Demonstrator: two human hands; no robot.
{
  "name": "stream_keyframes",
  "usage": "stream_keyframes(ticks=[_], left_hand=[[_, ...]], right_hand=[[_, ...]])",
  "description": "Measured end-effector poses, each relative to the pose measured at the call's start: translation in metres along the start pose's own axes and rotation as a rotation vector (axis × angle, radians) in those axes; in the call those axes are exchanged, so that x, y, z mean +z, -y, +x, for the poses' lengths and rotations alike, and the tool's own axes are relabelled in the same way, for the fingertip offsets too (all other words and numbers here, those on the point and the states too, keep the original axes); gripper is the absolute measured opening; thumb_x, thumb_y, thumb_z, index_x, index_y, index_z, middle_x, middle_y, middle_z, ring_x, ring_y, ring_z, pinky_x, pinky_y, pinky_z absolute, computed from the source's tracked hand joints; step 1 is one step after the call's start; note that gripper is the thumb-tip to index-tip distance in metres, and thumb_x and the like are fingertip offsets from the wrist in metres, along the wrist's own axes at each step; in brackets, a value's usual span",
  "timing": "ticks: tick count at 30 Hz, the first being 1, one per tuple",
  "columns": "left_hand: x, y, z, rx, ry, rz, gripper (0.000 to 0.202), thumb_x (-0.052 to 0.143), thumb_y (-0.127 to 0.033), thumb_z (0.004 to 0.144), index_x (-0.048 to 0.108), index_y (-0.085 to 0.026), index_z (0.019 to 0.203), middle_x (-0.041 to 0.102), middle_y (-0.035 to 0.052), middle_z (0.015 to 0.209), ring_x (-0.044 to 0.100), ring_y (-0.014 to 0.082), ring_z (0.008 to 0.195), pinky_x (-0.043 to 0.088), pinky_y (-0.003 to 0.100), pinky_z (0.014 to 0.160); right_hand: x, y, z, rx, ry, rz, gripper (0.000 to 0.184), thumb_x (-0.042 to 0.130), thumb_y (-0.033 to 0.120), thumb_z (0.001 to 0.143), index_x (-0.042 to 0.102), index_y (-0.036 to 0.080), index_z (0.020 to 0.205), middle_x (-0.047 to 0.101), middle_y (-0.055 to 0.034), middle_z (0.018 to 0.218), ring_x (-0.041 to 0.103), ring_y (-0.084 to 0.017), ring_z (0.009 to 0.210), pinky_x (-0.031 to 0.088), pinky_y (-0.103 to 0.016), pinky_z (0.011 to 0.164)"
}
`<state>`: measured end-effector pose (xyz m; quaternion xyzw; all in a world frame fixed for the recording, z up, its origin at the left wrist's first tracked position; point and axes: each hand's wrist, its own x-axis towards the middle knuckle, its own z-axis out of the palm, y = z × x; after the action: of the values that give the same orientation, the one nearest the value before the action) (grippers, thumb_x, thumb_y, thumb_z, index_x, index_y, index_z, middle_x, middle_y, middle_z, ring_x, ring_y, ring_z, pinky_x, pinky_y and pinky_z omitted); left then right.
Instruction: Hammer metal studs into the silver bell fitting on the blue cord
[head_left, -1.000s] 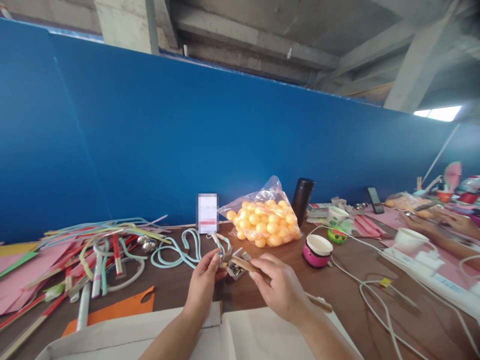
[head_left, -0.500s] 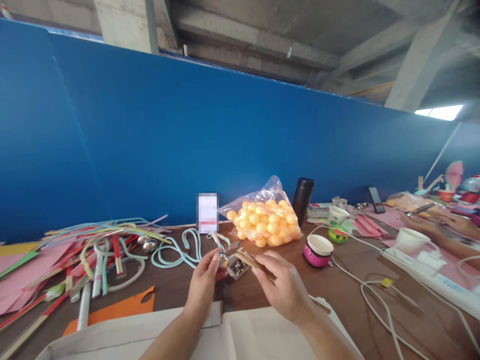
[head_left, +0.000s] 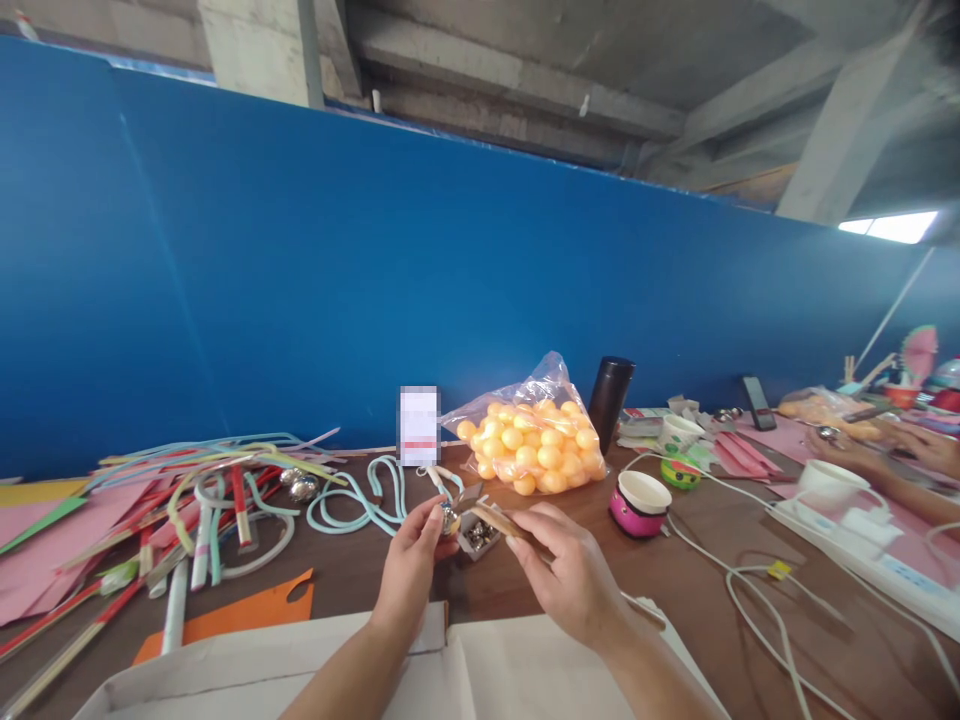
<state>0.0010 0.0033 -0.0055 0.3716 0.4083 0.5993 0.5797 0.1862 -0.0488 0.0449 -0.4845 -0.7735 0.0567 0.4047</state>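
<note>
My left hand (head_left: 417, 545) is closed, with thumb and fingers pinching a small shiny silver ball (head_left: 450, 517). My right hand (head_left: 559, 560) grips a tan, wood-coloured stick-like tool (head_left: 501, 521). Its far end points at the ball, where a dark flat piece (head_left: 470, 495) and a pale tip meet; whether these belong to the tool I cannot tell. Just below the tool stands a small open box (head_left: 491, 545) of little silver metal pieces, partly hidden by it. Both hands are above the brown table, over a white board (head_left: 517, 665).
A clear bag of orange balls (head_left: 540, 450) and a black bottle (head_left: 611, 400) stand behind. Rightward are a pink-banded cup (head_left: 640, 503), white cables and a power strip (head_left: 870, 555). Another person's hands work at far right. Cords, sticks and pink paper (head_left: 45, 560) cover the left.
The whole view has shifted slightly, with the table things a little further right. Both hands keep nearly the same pose and hold on the ball and tool.
</note>
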Motion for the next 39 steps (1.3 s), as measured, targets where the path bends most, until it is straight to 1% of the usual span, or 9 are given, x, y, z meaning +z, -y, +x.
stream_keyframes(ticks=[6,9,13,16,20,23,27,32,39], left_hand=[[-0.0019,0.0015,0.0005,-0.002,0.009,0.022,0.050,0.065,-0.048,0.071,0.063,-0.016,0.110,0.065,0.0069,0.091,0.059,0.0140,0.069,0.052,0.030,0.068],[-0.0019,0.0012,0.0002,-0.003,0.015,0.029,0.049,0.063,-0.048,0.073,0.063,-0.017,0.110,0.065,0.0069,0.093,0.059,0.0140,0.070,0.052,0.030,0.069],[-0.0007,-0.0001,-0.0006,-0.003,0.008,0.022,0.050,0.065,-0.048,0.071,0.064,-0.016,0.108,0.065,0.0085,0.096,0.061,0.0157,0.072,0.052,0.031,0.069],[0.0000,-0.0011,-0.0013,-0.001,0.000,0.022,0.051,0.067,-0.048,0.069,0.065,-0.015,0.107,0.066,0.0090,0.095,0.062,0.0165,0.071,0.053,0.031,0.068],[0.0003,-0.0016,-0.0017,-0.009,0.002,0.031,0.050,0.065,-0.048,0.070,0.064,-0.016,0.109,0.066,0.0084,0.095,0.061,0.0157,0.071,0.052,0.030,0.068],[0.0003,-0.0014,-0.0017,-0.010,0.003,0.031,0.050,0.065,-0.048,0.070,0.065,-0.016,0.108,0.066,0.0086,0.097,0.062,0.0159,0.072,0.053,0.030,0.069],[0.0004,-0.0017,-0.0026,-0.010,0.003,0.031,0.049,0.065,-0.049,0.070,0.065,-0.017,0.107,0.066,0.0071,0.094,0.062,0.0161,0.072,0.052,0.030,0.068],[0.0013,-0.0039,-0.0041,-0.009,0.004,0.015,0.048,0.067,-0.048,0.069,0.066,-0.017,0.105,0.067,0.0073,0.094,0.062,0.0164,0.072,0.052,0.030,0.068],[0.0018,-0.0039,-0.0040,-0.005,0.006,0.043,0.048,0.065,-0.048,0.070,0.065,-0.016,0.107,0.066,0.0080,0.096,0.062,0.0169,0.074,0.052,0.031,0.068]], right_hand=[[-0.0001,0.0020,-0.0006,0.006,0.011,0.015,0.024,0.048,0.020,0.088,0.060,0.023,0.108,0.061,-0.0053,0.090,0.058,-0.018,0.080,0.048,-0.028,0.073],[-0.0001,0.0022,-0.0003,0.010,0.027,0.014,0.024,0.047,0.020,0.088,0.060,0.023,0.108,0.061,-0.0048,0.089,0.058,-0.018,0.081,0.047,-0.029,0.075],[-0.0005,0.0015,-0.0003,0.025,0.036,0.015,0.025,0.047,0.021,0.088,0.059,0.024,0.110,0.060,-0.0045,0.092,0.058,-0.018,0.083,0.047,-0.028,0.075],[-0.0007,0.0016,-0.0005,0.025,0.031,0.021,0.026,0.047,0.021,0.088,0.059,0.024,0.111,0.060,-0.0044,0.094,0.058,-0.017,0.085,0.048,-0.028,0.077],[-0.0004,0.0021,-0.0006,0.020,0.028,0.017,0.026,0.047,0.021,0.089,0.059,0.024,0.111,0.061,-0.0050,0.094,0.058,-0.018,0.086,0.047,-0.029,0.079],[-0.0001,0.0024,-0.0003,0.015,0.024,0.021,0.027,0.047,0.020,0.088,0.059,0.023,0.112,0.061,-0.0055,0.094,0.058,-0.018,0.085,0.048,-0.029,0.078],[-0.0005,0.0034,0.0001,0.001,0.017,0.022,0.027,0.048,0.018,0.087,0.060,0.023,0.111,0.062,-0.0054,0.093,0.059,-0.018,0.085,0.048,-0.029,0.078],[-0.0011,0.0042,-0.0003,0.000,0.013,0.035,0.026,0.047,0.018,0.087,0.060,0.023,0.110,0.062,-0.0060,0.091,0.059,-0.019,0.082,0.050,-0.028,0.073],[-0.0018,0.0063,0.0000,0.003,0.020,0.037,0.026,0.047,0.019,0.088,0.060,0.023,0.110,0.062,-0.0056,0.091,0.060,-0.018,0.083,0.050,-0.028,0.075]])
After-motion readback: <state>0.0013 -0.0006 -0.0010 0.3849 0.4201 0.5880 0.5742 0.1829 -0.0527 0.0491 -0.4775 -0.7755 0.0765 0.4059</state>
